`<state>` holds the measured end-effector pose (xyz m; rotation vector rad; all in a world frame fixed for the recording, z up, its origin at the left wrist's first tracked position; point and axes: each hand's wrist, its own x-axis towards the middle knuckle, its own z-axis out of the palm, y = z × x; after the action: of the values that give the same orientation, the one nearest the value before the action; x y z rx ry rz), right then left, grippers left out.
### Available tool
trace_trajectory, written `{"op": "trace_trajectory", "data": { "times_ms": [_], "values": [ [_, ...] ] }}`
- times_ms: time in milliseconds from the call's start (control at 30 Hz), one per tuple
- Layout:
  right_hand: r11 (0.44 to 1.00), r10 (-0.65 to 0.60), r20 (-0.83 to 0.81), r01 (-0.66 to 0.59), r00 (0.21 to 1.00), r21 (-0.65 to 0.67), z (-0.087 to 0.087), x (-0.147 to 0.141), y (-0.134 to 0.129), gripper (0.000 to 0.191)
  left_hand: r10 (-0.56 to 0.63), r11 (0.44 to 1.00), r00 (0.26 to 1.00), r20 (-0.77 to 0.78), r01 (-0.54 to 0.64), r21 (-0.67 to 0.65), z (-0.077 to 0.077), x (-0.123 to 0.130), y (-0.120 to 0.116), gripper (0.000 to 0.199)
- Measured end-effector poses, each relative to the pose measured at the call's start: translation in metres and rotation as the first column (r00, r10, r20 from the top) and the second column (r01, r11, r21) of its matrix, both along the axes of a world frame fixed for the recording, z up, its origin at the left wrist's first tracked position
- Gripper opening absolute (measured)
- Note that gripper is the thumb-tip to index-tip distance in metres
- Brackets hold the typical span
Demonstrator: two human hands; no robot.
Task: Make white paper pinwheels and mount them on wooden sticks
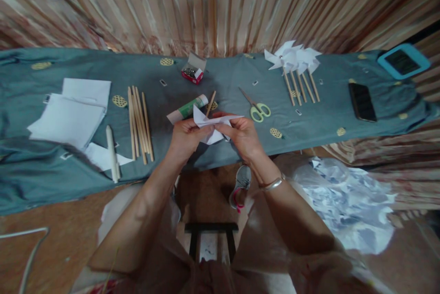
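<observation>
2 forearms (147,193) reach fwd, L hand (185,139) & R hand (244,137) pinching 1 folded paper (215,136) nr scissors (256,105).

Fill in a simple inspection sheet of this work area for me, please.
Surface: blue-green cloth, pineapple-patterned, rumpled at left.
Working things: folded white paper in hand; paper sheets, wooden sticks, open small box, scissors, paper pinwheels on sticks.
Clutter: dark phone and blue-rimmed device at right; white paper pieces heaped below the cloth.
Grippers: bare left hand and right hand, both pinching the folded paper.
Cables: pale cord or tube at lower left; which, unclear.
Surroundings: striped curtain behind; shoe below.
</observation>
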<state>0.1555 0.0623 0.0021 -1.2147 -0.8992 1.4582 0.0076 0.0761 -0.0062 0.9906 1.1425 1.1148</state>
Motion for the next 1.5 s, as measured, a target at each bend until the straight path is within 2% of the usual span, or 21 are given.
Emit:
{"op": "trace_trajectory", "data": {
  "times_ms": [133,267,333,400,500,567,700,767,900,1033,1100,1267,1367,1500],
  "values": [
    [1.0,-0.005,0.027,0.004,1.0,0.028,0.0,0.001,-0.001,0.022,-0.023,1.0,1.0,-0.002,0.023,-0.012,0.003,0.002,-0.001,0.021],
    [0.998,0.044,0.037,-0.046,0.998,0.051,0.003,0.007,0.002,0.028,-0.019,0.999,1.0,-0.021,0.019,-0.035,0.005,0.002,0.0,0.022],
    [0.993,0.044,0.054,-0.049,0.998,0.105,0.006,0.017,0.006,0.029,0.032,0.999,0.999,-0.023,-0.033,-0.028,0.004,-0.001,0.003,0.022],
    [0.985,-0.024,0.096,0.008,0.995,0.171,0.007,0.032,0.011,0.027,0.121,0.993,0.993,0.0,-0.121,-0.004,0.001,-0.006,0.008,0.019],
    [0.97,-0.13,0.272,0.065,0.954,0.235,0.003,0.055,0.016,0.021,0.228,0.973,0.973,0.037,-0.229,0.025,-0.001,-0.013,0.014,0.015],
    [0.96,-0.155,0.469,0.02,0.87,0.28,-0.003,0.063,0.016,0.014,0.248,0.968,0.968,0.027,-0.249,0.034,-0.001,-0.017,0.016,0.015],
    [0.942,-0.109,0.781,-0.186,0.615,0.278,-0.01,0.061,0.01,0.011,0.271,0.962,0.963,0.005,-0.271,0.042,0.002,-0.017,0.015,0.014],
    [0.931,-0.097,0.84,-0.25,0.533,0.266,-0.01,0.055,0.008,0.011,0.274,0.961,0.962,-0.01,-0.274,0.034,0.002,-0.016,0.015,0.014],
    [0.914,-0.069,0.906,-0.338,0.418,0.225,-0.007,0.047,0.011,0.009,0.264,0.965,0.964,-0.017,-0.263,0.018,-0.001,-0.013,0.015,0.016],
    [0.892,-0.073,0.957,-0.412,0.279,0.188,-0.007,0.04,0.01,0.016,0.268,0.963,0.963,-0.008,-0.268,0.017,-0.003,-0.013,0.015,0.016],
    [0.874,-0.06,0.961,-0.451,0.27,0.182,-0.008,0.035,0.006,0.018,0.272,0.962,0.962,-0.017,-0.271,0.025,-0.003,-0.013,0.016,0.016],
    [0.827,-0.031,0.94,-0.519,0.339,0.214,-0.011,0.026,-0.002,0.02,0.269,0.962,0.963,-0.011,-0.269,0.039,-0.005,-0.012,0.017,0.015],
    [0.824,-0.058,0.931,-0.508,0.361,0.249,-0.014,0.031,-0.003,0.019,0.253,0.966,0.967,-0.007,-0.253,0.048,-0.006,-0.012,0.017,0.014],
    [0.838,-0.074,0.899,-0.462,0.432,0.291,-0.016,0.045,-0.005,0.017,0.247,0.968,0.969,-0.015,-0.246,0.041,-0.007,-0.012,0.016,0.013]
  ]
}}
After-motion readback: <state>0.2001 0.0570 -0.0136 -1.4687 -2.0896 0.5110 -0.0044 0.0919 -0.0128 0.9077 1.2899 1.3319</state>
